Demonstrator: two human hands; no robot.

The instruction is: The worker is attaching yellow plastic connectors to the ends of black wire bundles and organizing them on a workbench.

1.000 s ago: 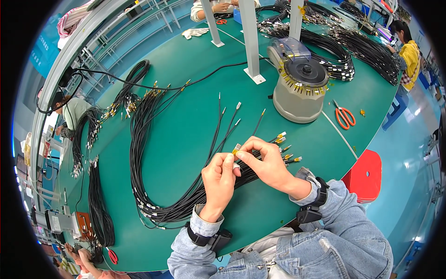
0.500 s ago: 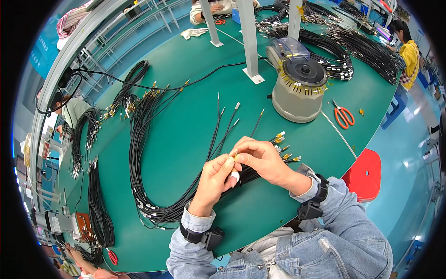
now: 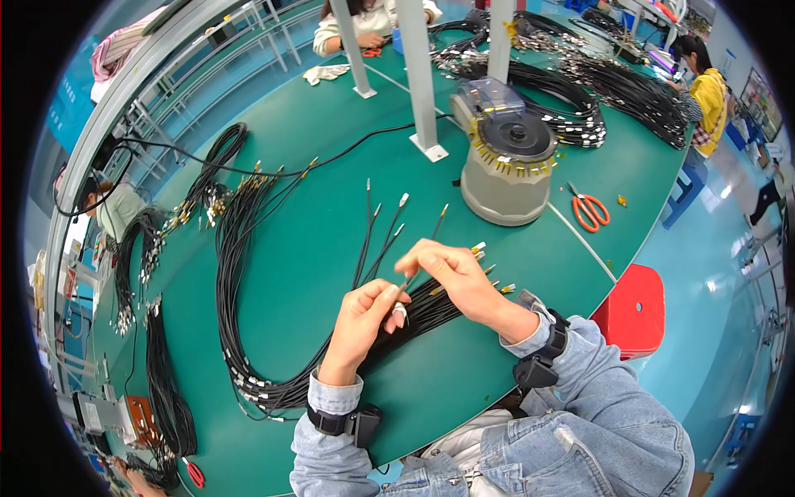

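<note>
In front of me my left hand (image 3: 361, 321) pinches a thin black cable (image 3: 403, 290) near its end, thumb against forefinger. A white tag (image 3: 400, 311) shows at its curled fingers. Just above, my right hand (image 3: 460, 280) is closed, thumb near the bent forefinger, by the cable's upper tip. Its fingertips are smeared, and what they hold, if anything, is hidden. Under and beside both hands lies a large bundle of black cables (image 3: 226, 277), curved in a U. Several loose cable ends (image 3: 368, 217) point away from me past my left hand.
Beyond my right hand stands a round tape dispenser (image 3: 507, 186) with yellow pieces round its rim. Red-handled scissors (image 3: 590, 212) lie right of it. Grey posts (image 3: 421, 83) rise from the green table (image 3: 331, 199). More cable bundles (image 3: 170, 381) lie left. A red stool (image 3: 633, 311) stands right. Co-workers sit around.
My hands were together at the cable end; now the right fingers have lifted slightly up and away from the left. The whole view has shifted a little, moving the table things leftward.
</note>
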